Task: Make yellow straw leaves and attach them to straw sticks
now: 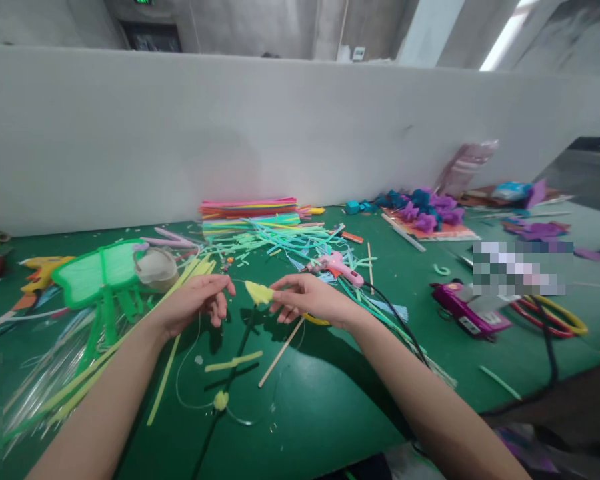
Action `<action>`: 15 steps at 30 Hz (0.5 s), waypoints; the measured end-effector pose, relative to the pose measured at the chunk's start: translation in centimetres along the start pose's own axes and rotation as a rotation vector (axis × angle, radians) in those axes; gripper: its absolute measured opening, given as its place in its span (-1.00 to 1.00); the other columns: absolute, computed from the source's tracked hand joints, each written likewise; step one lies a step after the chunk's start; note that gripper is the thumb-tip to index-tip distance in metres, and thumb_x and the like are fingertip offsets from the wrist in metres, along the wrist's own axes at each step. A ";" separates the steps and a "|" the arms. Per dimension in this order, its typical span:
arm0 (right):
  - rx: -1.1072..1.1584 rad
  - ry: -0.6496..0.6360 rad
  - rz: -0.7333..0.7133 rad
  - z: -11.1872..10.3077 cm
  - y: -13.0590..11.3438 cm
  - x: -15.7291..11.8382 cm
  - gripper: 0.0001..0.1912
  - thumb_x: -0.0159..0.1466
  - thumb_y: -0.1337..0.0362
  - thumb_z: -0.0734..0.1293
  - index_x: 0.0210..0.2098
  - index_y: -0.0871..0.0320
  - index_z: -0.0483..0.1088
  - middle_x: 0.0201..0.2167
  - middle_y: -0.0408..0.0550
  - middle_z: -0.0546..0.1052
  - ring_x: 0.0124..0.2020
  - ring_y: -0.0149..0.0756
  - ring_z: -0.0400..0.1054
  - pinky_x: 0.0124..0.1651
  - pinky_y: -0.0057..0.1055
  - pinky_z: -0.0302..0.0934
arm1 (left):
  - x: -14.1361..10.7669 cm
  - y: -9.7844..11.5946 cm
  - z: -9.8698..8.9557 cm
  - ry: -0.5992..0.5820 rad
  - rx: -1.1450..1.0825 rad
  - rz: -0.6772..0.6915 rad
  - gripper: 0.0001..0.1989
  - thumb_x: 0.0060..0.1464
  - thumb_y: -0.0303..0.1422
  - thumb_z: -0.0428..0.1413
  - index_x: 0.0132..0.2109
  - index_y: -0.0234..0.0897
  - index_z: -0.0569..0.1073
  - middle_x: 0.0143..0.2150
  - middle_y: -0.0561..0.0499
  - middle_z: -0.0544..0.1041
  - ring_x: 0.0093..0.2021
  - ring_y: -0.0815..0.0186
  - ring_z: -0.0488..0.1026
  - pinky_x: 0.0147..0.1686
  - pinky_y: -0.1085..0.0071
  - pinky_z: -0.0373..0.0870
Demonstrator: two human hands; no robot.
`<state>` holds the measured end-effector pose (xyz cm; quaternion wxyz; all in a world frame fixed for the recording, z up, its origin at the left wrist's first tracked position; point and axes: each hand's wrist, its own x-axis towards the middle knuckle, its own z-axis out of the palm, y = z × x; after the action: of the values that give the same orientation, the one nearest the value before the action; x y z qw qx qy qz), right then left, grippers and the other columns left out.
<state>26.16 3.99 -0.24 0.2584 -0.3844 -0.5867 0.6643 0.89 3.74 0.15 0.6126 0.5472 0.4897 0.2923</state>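
- While a green mesh shape with a fuzzy green frame (87,272) lies at left on the green surface (330,427), the left hand (197,301) hovers beside it, fingers loosely curled near a thin clear thread (177,380); its grip cannot be told.
- Below: a small yellow fuzzy tuft (221,401).
- Centre: a pale-yellow, fuzzy, pointed piece (259,293), raised between the hands.
- Right hand (307,300): partly closed, fingertips pinching that piece's right edge.
- Beyond: a pink plastic glue gun (347,270).
- Far right: a glossy magenta case (467,313).

Left hand (207,299), right hand (313,299) apart, fingers (222,308) bent, 2 forearms (123,387) aslant.
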 end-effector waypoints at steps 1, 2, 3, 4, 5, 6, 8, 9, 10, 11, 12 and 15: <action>-0.029 0.045 -0.056 0.0 0.1 0.1 -0.73 0.22 0.25 0.36 -0.11 0.22 0.36 -0.40 -0.07 0.54 -0.47 -0.40 0.46 -0.39 -0.47 0.39 | 0.2 -0.1 0.0 0.052 -0.020 0.012 -0.66 0.15 -0.08 0.07 -0.29 -0.31 0.42 -0.63 0.08 0.50 -0.69 0.44 0.38 -0.64 0.58 0.27; -0.064 0.096 -0.119 0.0 0.2 0.3 -0.74 0.22 0.29 0.36 -0.11 0.21 0.36 -0.41 -0.08 0.54 -0.48 -0.41 0.44 -0.41 -0.48 0.38 | 0.3 -0.1 0.0 0.098 -0.038 0.022 -0.67 0.14 -0.09 0.08 -0.28 -0.30 0.43 -0.63 0.09 0.49 -0.68 0.45 0.37 -0.63 0.57 0.28; -0.110 0.148 -0.182 0.1 0.4 0.4 -0.76 0.22 0.31 0.35 -0.11 0.20 0.37 -0.42 -0.09 0.53 -0.49 -0.41 0.43 -0.44 -0.49 0.35 | 0.4 -0.2 0.0 0.132 -0.046 0.031 -0.68 0.14 -0.09 0.08 -0.28 -0.30 0.43 -0.63 0.10 0.48 -0.66 0.44 0.37 -0.61 0.56 0.29; -0.167 0.201 -0.238 0.1 0.5 0.6 -0.78 0.23 0.32 0.33 -0.12 0.20 0.39 -0.43 -0.10 0.52 -0.50 -0.41 0.41 -0.46 -0.50 0.33 | 0.5 -0.2 0.1 0.154 -0.041 0.041 -0.67 0.14 -0.09 0.08 -0.27 -0.30 0.44 -0.62 0.10 0.47 -0.64 0.43 0.38 -0.59 0.55 0.30; -0.232 0.256 -0.285 0.1 0.6 0.7 -0.80 0.24 0.31 0.32 -0.13 0.19 0.41 -0.44 -0.10 0.52 -0.51 -0.41 0.40 -0.47 -0.49 0.32 | 0.5 -0.2 0.2 0.166 -0.022 0.049 -0.67 0.14 -0.08 0.07 -0.26 -0.30 0.44 -0.61 0.09 0.48 -0.60 0.41 0.40 -0.56 0.54 0.31; -0.301 0.312 -0.324 0.0 0.6 0.8 -0.81 0.25 0.31 0.31 -0.15 0.18 0.43 -0.44 -0.10 0.53 -0.52 -0.41 0.39 -0.46 -0.48 0.31 | 0.6 -0.2 0.3 0.168 0.007 0.053 -0.66 0.14 -0.07 0.07 -0.26 -0.31 0.46 -0.58 0.06 0.49 -0.55 0.39 0.42 -0.53 0.52 0.33; -0.425 0.419 -0.387 -0.2 0.6 1.0 -0.83 0.25 0.32 0.30 -0.17 0.17 0.46 -0.39 -0.09 0.56 -0.52 -0.42 0.39 -0.41 -0.46 0.30 | 0.5 -0.2 0.4 0.154 0.078 0.046 -0.63 0.14 -0.06 0.06 -0.26 -0.32 0.49 -0.49 0.00 0.54 -0.45 0.35 0.45 -0.48 0.49 0.35; -0.473 0.467 -0.408 -0.3 0.6 1.0 -0.83 0.25 0.32 0.30 -0.18 0.16 0.47 -0.36 -0.09 0.57 -0.51 -0.42 0.40 -0.40 -0.45 0.30 | 0.5 -0.2 0.4 0.144 0.113 0.032 -0.62 0.14 -0.06 0.06 -0.25 -0.33 0.51 -0.43 -0.03 0.56 -0.40 0.33 0.47 -0.45 0.48 0.35; -0.509 0.500 -0.423 -0.4 0.6 1.1 -0.83 0.24 0.32 0.30 -0.19 0.16 0.48 -0.34 -0.09 0.58 -0.50 -0.41 0.40 -0.38 -0.44 0.30 | 0.4 -0.1 0.4 0.129 0.145 0.017 -0.61 0.14 -0.06 0.06 -0.25 -0.34 0.52 -0.38 -0.06 0.57 -0.36 0.32 0.47 -0.42 0.47 0.35; -0.532 0.516 -0.436 -0.5 0.6 1.1 -0.83 0.24 0.32 0.30 -0.19 0.16 0.49 -0.33 -0.09 0.59 -0.48 -0.41 0.41 -0.37 -0.44 0.30 | 0.4 -0.1 0.4 0.111 0.172 0.004 -0.60 0.14 -0.06 0.06 -0.23 -0.34 0.53 -0.32 -0.08 0.59 -0.32 0.30 0.48 -0.40 0.46 0.35; -0.546 0.516 -0.450 -0.5 0.7 1.2 -0.83 0.24 0.32 0.30 -0.19 0.16 0.50 -0.33 -0.09 0.59 -0.46 -0.40 0.42 -0.35 -0.44 0.30 | 0.3 0.0 0.4 0.095 0.192 -0.001 -0.61 0.14 -0.07 0.06 -0.19 -0.33 0.54 -0.27 -0.10 0.60 -0.29 0.28 0.49 -0.38 0.44 0.36; -0.553 0.471 -0.486 -0.2 1.0 1.3 -0.83 0.25 0.35 0.30 -0.19 0.16 0.50 -0.31 -0.08 0.60 -0.38 -0.38 0.45 -0.32 -0.46 0.30 | 0.3 0.1 0.6 0.050 0.196 0.037 -0.62 0.10 -0.11 0.13 -0.04 -0.28 0.49 -0.15 -0.11 0.60 -0.21 0.23 0.52 -0.31 0.40 0.38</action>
<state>25.66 4.96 -1.55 0.4213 -0.4308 -0.7411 0.2963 1.51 3.80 0.12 0.5380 0.6062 0.5208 0.2678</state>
